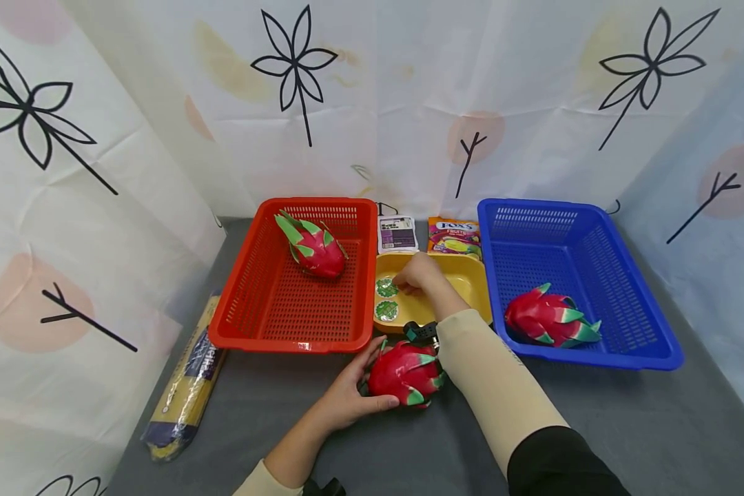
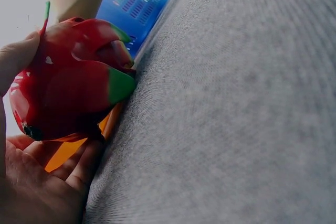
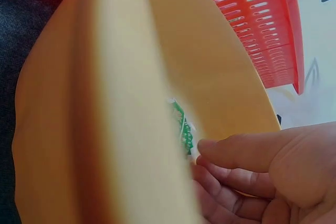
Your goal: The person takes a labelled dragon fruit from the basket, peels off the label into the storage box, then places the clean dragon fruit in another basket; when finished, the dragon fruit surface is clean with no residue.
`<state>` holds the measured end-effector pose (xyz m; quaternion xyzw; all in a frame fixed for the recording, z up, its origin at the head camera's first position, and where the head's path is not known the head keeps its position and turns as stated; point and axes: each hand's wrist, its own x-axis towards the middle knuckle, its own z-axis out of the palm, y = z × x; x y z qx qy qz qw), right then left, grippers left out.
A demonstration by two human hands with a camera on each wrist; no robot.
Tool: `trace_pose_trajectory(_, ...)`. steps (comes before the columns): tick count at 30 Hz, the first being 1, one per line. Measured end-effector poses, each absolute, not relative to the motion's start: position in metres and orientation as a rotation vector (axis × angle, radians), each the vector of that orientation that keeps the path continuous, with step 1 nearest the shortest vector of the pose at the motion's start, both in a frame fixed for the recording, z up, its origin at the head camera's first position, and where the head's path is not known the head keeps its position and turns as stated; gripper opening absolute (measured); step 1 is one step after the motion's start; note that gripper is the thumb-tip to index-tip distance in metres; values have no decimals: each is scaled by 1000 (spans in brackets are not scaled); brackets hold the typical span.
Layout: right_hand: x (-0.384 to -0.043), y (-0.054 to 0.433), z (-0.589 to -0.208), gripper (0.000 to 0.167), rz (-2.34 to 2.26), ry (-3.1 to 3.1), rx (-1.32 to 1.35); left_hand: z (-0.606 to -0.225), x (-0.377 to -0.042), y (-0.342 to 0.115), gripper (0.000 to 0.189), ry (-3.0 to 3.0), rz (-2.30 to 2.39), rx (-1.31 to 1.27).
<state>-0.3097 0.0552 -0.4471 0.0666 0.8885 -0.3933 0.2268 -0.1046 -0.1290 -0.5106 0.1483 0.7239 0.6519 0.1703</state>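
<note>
Red, green-tipped dragon fruit (image 1: 405, 374) sits, from the head, on the grey tabletop (image 1: 273, 406) at the yellow plastic tray's (image 1: 468, 275) near edge; the right hand (image 1: 423, 273) is inside the tray's left edge. Left wrist: the left hand's (image 2: 42, 184) fingers clamp the fruit. Right wrist: fingertips pinch a green wrapped packet (image 3: 181, 127).
</note>
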Motion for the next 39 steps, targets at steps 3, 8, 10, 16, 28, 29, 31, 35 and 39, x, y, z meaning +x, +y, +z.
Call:
trace_pose_trajectory(3, -309, 57, -441, 23, -1058, 2451, 153, -510, -104, -129, 95, 2062, 1846, 434)
trace_pose_trajectory(8, -301, 65, -420, 29, -1068, 2445, 41, -508, -103, -129, 95, 2064, 1835, 446)
trace_pose_trajectory(10, -294, 68, -408, 34, -1121, 2418, -11, -508, -103, -129, 95, 2059, 1836, 443)
trace_pose_trajectory(16, -270, 81, -370, 38, -1324, 2403, -149, -509, -103, -130, 96, 2059, 1840, 464)
trace_pose_trajectory(28, -207, 135, -331, 35, -1614, 2610, -432, -511, -100, -127, 99, 2087, 1836, 434)
trace_pose_trajectory(29, -202, 141, -329, 36, -1640, 2627, -424, -511, -100, -127, 99, 2088, 1838, 430)
trace_pose_trajectory(31, -192, 152, -327, 35, -1690, 2671, -405, -511, -100, -127, 98, 2091, 1846, 432)
trace_pose_trajectory(35, -174, 174, -328, 30, -1803, 2768, -403, -512, -101, -128, 97, 2093, 1863, 446)
trace_pose_trajectory(39, -162, 194, -332, 29, -1855, 2875, -351, -512, -102, -128, 97, 2091, 1870, 457)
